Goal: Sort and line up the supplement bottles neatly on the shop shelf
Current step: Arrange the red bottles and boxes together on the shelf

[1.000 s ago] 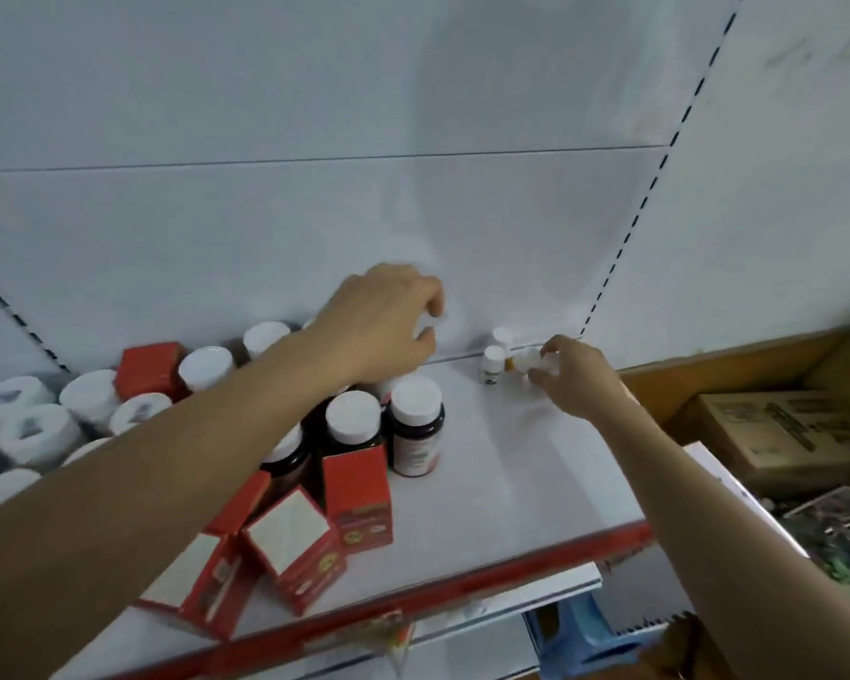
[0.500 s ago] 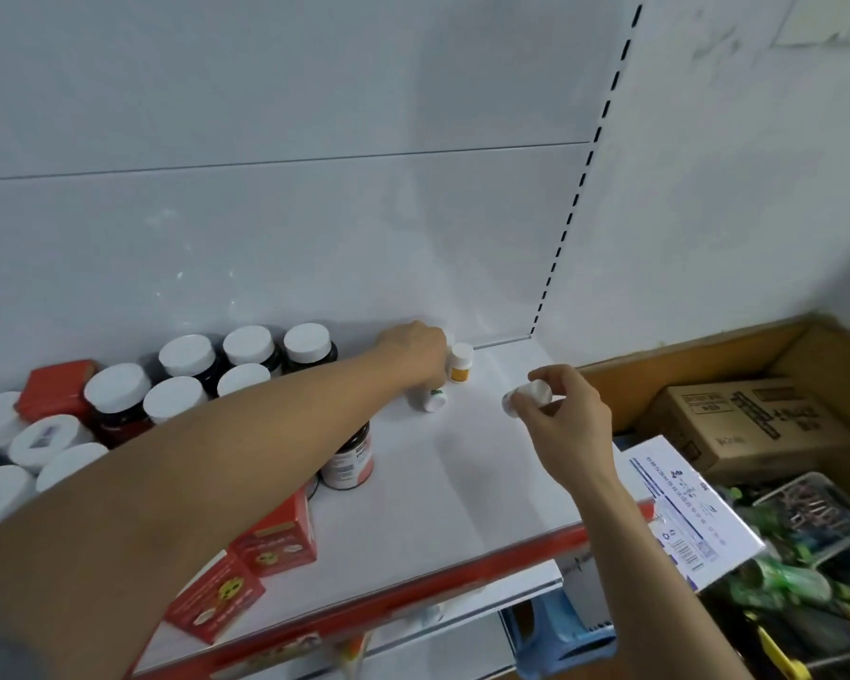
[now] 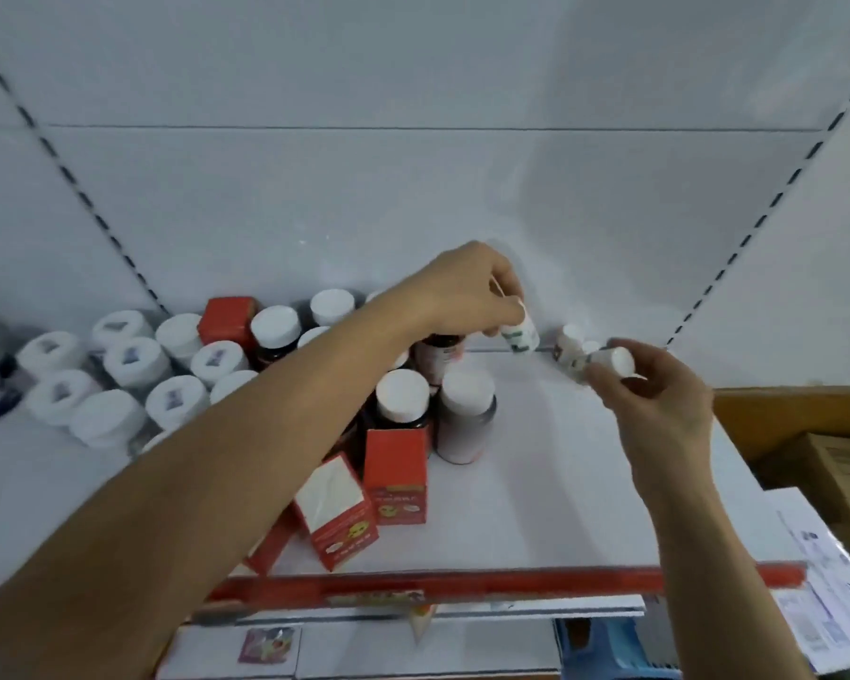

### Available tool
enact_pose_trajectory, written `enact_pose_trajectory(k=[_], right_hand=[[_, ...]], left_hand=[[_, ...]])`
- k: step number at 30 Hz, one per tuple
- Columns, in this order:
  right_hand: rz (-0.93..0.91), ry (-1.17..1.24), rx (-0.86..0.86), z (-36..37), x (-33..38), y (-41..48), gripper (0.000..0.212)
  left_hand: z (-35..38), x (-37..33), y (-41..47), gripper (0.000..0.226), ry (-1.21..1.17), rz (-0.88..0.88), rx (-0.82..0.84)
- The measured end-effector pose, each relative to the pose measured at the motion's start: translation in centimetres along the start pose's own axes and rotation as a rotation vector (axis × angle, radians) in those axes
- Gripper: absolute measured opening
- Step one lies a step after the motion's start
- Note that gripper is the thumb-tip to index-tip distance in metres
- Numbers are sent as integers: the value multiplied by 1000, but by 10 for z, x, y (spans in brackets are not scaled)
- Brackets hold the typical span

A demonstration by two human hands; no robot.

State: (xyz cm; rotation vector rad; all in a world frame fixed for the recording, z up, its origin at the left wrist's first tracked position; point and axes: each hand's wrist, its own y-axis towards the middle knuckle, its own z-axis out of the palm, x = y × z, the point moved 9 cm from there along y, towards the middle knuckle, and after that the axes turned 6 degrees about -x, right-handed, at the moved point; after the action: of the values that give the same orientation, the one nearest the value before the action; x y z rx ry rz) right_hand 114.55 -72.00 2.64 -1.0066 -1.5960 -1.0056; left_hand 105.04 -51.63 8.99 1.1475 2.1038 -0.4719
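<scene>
Since a moment before, my left hand (image 3: 467, 294) had gripped a small white plastic bottle with a green label (image 3: 520, 337) by its cap, tilted, at the back of the smooth white shelf (image 3: 536, 493), centre frame. My right hand (image 3: 658, 404) still pinched a small white cylindrical bottle (image 3: 609, 361) sideways, right of centre.

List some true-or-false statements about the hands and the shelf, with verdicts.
1. The left hand holds a small white bottle with a green label. True.
2. The right hand is empty. False: it pinches a small white-capped bottle, tipped sideways.
3. The dark round bottles beside the left forearm wear black caps. False: their caps are white.
4. A red strip runs along the white shelf's front edge. True.
</scene>
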Motion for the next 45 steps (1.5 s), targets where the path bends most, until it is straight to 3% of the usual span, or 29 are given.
enact_pose_trajectory(k=[5, 11, 18, 22, 25, 28, 31, 37, 40, 45], right_hand=[[-102, 194, 117, 84, 70, -39, 30], [-233, 238, 390, 226, 147, -143, 30], [-247, 339, 694, 397, 193, -343, 31], [-166, 404, 876, 513, 218, -462, 31], [-209, 427, 1052, 586, 258, -562, 30], [-273, 411, 1227, 645, 287, -647, 27], [-347, 337, 1388, 704, 298, -715, 23], [-535, 173, 1609, 843, 309, -827, 14], [-547, 176, 1583, 927, 334, -853, 20], [-405, 237, 1488, 1047, 387, -852, 19]], left_hand=[[-113, 62, -117, 13, -329, -28, -464], [-209, 186, -290, 15, -514, -159, -840], [-318, 303, -520, 21, -428, -242, -1198], [-370, 367, -657, 22, -334, -397, -1453], [-403, 406, -750, 25, -317, -511, -1671], [-427, 439, -828, 42, -278, -637, -1903], [-444, 478, -882, 35, -284, -708, -2070], [-496, 583, -929, 24, -337, -810, -2166], [-556, 627, -938, 25, -262, -850, -2086], [-665, 686, -941, 27, -158, -851, -1907]])
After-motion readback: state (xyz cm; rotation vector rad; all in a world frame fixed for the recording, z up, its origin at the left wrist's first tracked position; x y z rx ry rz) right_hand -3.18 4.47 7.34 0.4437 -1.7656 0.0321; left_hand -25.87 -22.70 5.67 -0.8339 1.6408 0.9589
